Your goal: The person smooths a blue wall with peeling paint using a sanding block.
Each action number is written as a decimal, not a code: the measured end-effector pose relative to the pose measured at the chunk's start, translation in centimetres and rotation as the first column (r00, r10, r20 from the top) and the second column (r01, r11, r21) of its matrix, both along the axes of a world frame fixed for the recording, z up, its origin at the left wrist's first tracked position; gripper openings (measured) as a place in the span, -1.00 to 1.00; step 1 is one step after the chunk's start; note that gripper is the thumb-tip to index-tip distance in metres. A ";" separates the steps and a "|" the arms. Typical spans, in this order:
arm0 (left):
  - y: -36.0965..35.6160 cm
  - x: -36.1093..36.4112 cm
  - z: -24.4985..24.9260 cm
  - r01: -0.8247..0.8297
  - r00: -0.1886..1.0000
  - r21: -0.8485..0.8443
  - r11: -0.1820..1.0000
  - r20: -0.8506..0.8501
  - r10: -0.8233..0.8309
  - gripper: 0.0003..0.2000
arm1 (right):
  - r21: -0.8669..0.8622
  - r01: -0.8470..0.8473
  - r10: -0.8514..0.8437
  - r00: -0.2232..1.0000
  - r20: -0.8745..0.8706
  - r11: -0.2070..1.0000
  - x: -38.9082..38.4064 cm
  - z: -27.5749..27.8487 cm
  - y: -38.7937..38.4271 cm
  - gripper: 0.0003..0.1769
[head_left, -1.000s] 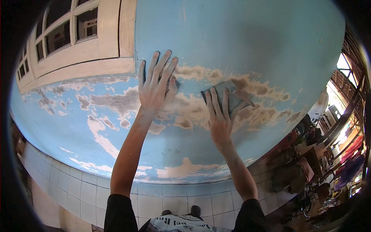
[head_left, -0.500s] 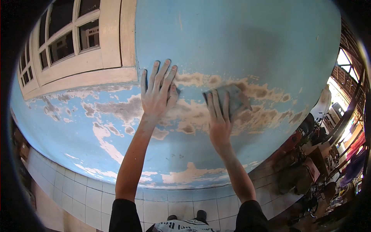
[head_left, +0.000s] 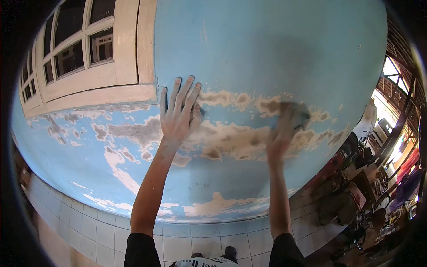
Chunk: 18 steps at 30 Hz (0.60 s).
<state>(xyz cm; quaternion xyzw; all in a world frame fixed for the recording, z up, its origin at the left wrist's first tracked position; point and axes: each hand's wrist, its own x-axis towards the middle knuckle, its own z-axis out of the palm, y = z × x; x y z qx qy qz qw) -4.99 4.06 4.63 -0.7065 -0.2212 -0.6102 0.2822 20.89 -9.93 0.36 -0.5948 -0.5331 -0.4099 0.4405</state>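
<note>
My left hand point(head_left: 179, 111) lies flat on the blue wall point(head_left: 231, 49), fingers spread and dusty, just right of the window frame's lower corner. Nothing shows in its grasp. Farther right, my right hand point(head_left: 282, 129) is smeared by motion over the band of worn paint point(head_left: 235, 135). It presses a dark grey piece of sandpaper point(head_left: 301, 116) against the wall. The sandpaper is blurred too, and the fingers partly cover it. Pale and brownish bare patches run across the wall beneath both hands.
A cream window frame point(head_left: 102, 94) with glass panes fills the upper left. White floor tiles point(head_left: 175, 244) run along the wall's foot, where my shoes point(head_left: 231, 252) stand. Cluttered household things point(head_left: 342, 202) and a bright opening point(head_left: 391, 71) lie to the right.
My right hand has slid right along the wall with the sandpaper, and its wrist has straightened. My left hand stays in the same place on the wall; the view has shifted slightly.
</note>
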 end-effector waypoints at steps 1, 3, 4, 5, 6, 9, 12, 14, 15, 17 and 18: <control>0.0 0.0 -0.1 0.003 1.000 -0.004 1.000 -0.002 -0.003 -0.57 | 0.141 0.004 0.010 0.995 -0.100 0.990 0.3 1.8 -0.4 -0.44; 0.1 0.2 -0.1 -0.005 1.000 0.002 1.000 0.015 0.005 -0.57 | 0.277 0.034 0.022 0.980 -0.197 0.960 0.7 2.6 -0.2 -0.45; 0.0 0.2 -0.1 0.008 1.000 -0.002 1.000 0.010 -0.008 -0.57 | 0.276 0.011 0.008 0.998 -0.066 0.961 0.3 1.8 0.5 -0.47; -0.2 0.2 0.0 -0.005 1.000 -0.003 1.000 0.013 0.005 -0.57 | 0.269 -0.012 -0.006 0.998 0.066 0.963 -0.1 0.8 1.2 -0.49; -0.1 0.2 0.0 -0.018 1.000 -0.004 1.000 0.018 0.018 -0.57 | 0.092 0.028 -0.035 0.997 0.072 0.995 -1.7 -0.6 1.6 -0.49; -0.1 0.1 0.2 -0.016 1.000 0.018 1.000 0.019 0.016 -0.56 | -0.391 -0.063 0.122 0.984 0.130 0.918 -8.6 -3.5 2.1 -0.48; 0.0 0.1 0.2 -0.016 1.000 0.043 0.999 0.026 0.015 -0.56 | -0.299 0.030 0.097 0.911 0.402 0.954 -7.3 -5.0 2.2 -0.48; 0.3 -0.1 0.0 0.014 1.000 0.022 1.000 -0.003 -0.014 -0.56 | -0.245 -0.009 0.034 0.995 0.096 0.970 -4.9 -5.6 1.4 -0.48; 0.4 -0.1 0.1 0.003 1.000 0.021 1.000 0.002 -0.003 -0.56 | -0.041 -0.059 0.058 0.998 -0.010 0.997 -4.2 -4.4 1.0 -0.48; 0.2 -0.1 0.1 0.013 1.000 0.007 1.000 -0.005 -0.013 -0.57 | 0.081 0.105 -0.093 0.987 -0.134 0.991 -2.6 -3.0 1.0 -0.45; 0.1 -0.3 0.0 0.010 1.000 0.002 1.000 -0.004 -0.010 -0.57 | 0.076 0.101 -0.091 0.987 -0.133 0.992 -2.1 -2.2 0.9 -0.45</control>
